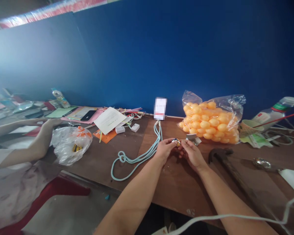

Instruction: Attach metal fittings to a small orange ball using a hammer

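Over the brown table (173, 186), my left hand (165, 149) and my right hand (192, 152) meet in front of me. My left hand is closed around a small shiny metallic piece (176, 142), rounded and silvery-gold. The fingers of my right hand pinch at the same piece from the other side. Just behind my right hand lies a small grey-white flat scrap (193, 139). Fingers cover much of the shiny piece, so its exact kind is unclear.
Behind my hands stands a clear bag of orange balls (210, 122). A hammer (225, 166) and another shiny oval piece (262, 163) lie to the right. Light-blue cord (134, 160) and a plastic bag (72, 143) lie left. Another person's arm (29, 143) rests on the table.
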Demonstrator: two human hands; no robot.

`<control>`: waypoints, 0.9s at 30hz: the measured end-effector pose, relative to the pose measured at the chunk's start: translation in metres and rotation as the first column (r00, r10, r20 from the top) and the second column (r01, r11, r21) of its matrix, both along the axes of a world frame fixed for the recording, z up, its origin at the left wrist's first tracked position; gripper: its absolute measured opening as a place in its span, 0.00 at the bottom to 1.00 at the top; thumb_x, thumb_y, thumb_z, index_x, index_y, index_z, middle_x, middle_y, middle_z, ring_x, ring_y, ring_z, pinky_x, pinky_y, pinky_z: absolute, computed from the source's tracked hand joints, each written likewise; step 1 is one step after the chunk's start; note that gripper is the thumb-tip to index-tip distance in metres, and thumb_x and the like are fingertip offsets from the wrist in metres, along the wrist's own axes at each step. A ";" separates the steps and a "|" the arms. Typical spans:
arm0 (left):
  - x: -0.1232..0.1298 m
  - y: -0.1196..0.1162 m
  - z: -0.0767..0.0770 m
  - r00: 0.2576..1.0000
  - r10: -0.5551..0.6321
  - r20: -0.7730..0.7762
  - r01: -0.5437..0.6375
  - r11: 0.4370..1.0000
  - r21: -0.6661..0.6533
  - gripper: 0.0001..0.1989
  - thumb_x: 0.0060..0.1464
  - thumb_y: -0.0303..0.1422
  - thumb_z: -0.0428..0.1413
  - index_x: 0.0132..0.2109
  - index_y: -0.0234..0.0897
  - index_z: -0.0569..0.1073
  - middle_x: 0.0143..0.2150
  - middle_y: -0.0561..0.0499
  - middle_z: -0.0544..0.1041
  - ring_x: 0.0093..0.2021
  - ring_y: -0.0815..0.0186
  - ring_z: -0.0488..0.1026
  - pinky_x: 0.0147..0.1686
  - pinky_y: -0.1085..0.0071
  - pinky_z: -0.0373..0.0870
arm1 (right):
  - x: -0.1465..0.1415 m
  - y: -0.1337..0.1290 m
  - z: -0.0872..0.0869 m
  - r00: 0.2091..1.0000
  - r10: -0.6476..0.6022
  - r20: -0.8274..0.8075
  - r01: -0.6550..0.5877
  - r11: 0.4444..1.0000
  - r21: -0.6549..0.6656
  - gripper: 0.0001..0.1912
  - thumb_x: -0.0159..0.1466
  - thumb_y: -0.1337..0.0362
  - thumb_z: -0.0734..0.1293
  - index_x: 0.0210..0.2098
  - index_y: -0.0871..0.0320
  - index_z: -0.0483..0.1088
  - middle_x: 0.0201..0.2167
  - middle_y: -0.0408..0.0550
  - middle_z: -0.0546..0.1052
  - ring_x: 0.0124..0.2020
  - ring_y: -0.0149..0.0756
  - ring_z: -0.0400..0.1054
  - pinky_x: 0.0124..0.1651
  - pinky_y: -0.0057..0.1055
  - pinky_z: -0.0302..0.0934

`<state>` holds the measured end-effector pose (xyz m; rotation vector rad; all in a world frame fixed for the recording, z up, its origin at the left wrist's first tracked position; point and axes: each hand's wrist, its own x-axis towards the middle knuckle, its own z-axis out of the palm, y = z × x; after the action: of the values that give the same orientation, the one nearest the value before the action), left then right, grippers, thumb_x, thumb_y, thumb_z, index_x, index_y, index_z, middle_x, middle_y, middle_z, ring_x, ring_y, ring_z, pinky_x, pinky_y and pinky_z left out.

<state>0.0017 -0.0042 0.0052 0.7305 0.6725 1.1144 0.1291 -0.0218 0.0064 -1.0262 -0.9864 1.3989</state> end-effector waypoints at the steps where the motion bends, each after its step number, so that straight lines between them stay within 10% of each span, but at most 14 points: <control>1: 0.000 0.001 0.000 1.000 -0.006 0.003 0.006 1.000 0.007 0.18 0.40 0.37 0.65 0.38 0.28 0.75 0.28 0.46 0.75 0.25 0.67 0.73 0.29 0.69 0.70 | 0.000 0.000 0.000 1.000 0.000 0.002 0.000 1.000 0.001 0.17 0.54 0.50 0.70 0.34 0.56 0.66 0.23 0.38 0.68 0.20 0.27 0.60 0.21 0.25 0.59; 12: -0.001 0.000 0.004 0.998 -0.003 0.059 0.003 1.000 -0.001 0.15 0.43 0.36 0.64 0.36 0.28 0.77 0.35 0.44 0.78 0.32 0.68 0.73 0.39 0.70 0.70 | 0.002 0.001 -0.005 0.998 -0.039 0.053 0.037 0.999 0.030 0.19 0.54 0.49 0.69 0.36 0.57 0.66 0.23 0.39 0.68 0.19 0.27 0.60 0.20 0.26 0.61; 18: -0.001 0.004 0.002 0.997 0.081 0.018 -0.078 0.986 -0.149 0.09 0.45 0.31 0.63 0.35 0.29 0.77 0.34 0.44 0.78 0.30 0.72 0.72 0.35 0.74 0.69 | 0.018 0.000 0.028 0.884 -0.306 0.354 0.225 0.941 0.251 0.21 0.55 0.46 0.67 0.39 0.56 0.67 0.26 0.44 0.72 0.21 0.31 0.64 0.25 0.31 0.64; 21: -0.001 0.005 0.002 0.995 0.090 0.038 -0.082 0.981 -0.178 0.08 0.45 0.30 0.62 0.34 0.29 0.77 0.33 0.45 0.77 0.31 0.72 0.72 0.34 0.75 0.70 | 0.049 -0.002 0.047 0.686 -0.383 0.618 0.219 0.920 0.326 0.21 0.56 0.46 0.66 0.38 0.57 0.67 0.29 0.49 0.74 0.27 0.37 0.69 0.31 0.35 0.66; 27: 0.000 0.003 0.004 0.989 0.128 0.077 -0.109 0.971 -0.211 0.07 0.46 0.30 0.62 0.34 0.30 0.75 0.31 0.47 0.77 0.29 0.72 0.72 0.32 0.75 0.71 | 0.133 -0.048 0.032 -0.180 -0.257 0.949 0.119 0.952 0.281 0.24 0.56 0.47 0.63 0.44 0.59 0.69 0.41 0.63 0.74 0.41 0.58 0.69 0.40 0.48 0.62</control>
<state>0.0021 -0.0015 0.0097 0.4651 0.7497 1.1597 0.2622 -0.0702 0.0383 -2.1856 -1.8412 -0.1396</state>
